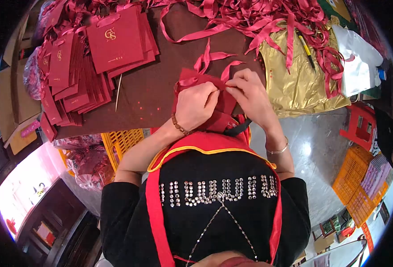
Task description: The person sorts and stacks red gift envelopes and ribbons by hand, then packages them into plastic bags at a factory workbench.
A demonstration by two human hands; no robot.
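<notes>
A small dark red paper gift bag (225, 104) is in front of my chest at the table's near edge. My left hand (195, 106) is closed at the bag's upper part, its fingertips pinched near a hole. My right hand (249, 94) pinches at the bag's right side, close to the left fingertips. A red satin ribbon (207, 57) loops out beyond the bag, with a loose end near the right fingers. What exactly the right fingertips hold is too small to make out, though ribbon lies against them. Part of the bag is hidden behind my left hand.
Stacked red gift bags (116, 42) with gold print lie on the dark table (138, 100) at left, beside a thin stick (118, 92). Tangled red ribbons (267, 15) spread across the back. A gold sheet (290, 89) bears a yellow-black pen (306, 50). Orange crates (354, 178) stand right.
</notes>
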